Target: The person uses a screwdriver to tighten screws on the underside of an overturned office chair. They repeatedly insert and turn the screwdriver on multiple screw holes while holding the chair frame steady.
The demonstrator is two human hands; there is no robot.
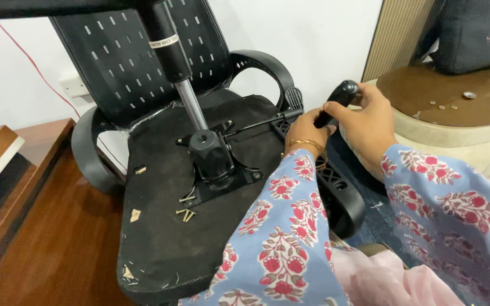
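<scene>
From the head view, you had an office chair (199, 226) lying upside down, its black seat underside facing up and its slotted backrest (126, 62) tilted against the white wall. Your right hand (370, 122) was wrapped around the black knob (344, 90) at the end of the chair's adjustment lever (256, 122), fingers clamped on it. Your left hand (307, 130) sat just beside it, fingers curled shut on the lower part of that same handle, a gold bangle (307, 146) at the wrist. The lever rod ran from your hands back to the metal mechanism plate (222, 181) in the middle of the seat underside. A gas cylinder (182, 73) rose from the black hub on that plate, tilted up and to the left. A few brass screws (186, 213) lay loose on the seat underside near the plate. One armrest (336, 192) lay below your left forearm. A wooden floor (58, 238) showed to the left of the chair.
</scene>
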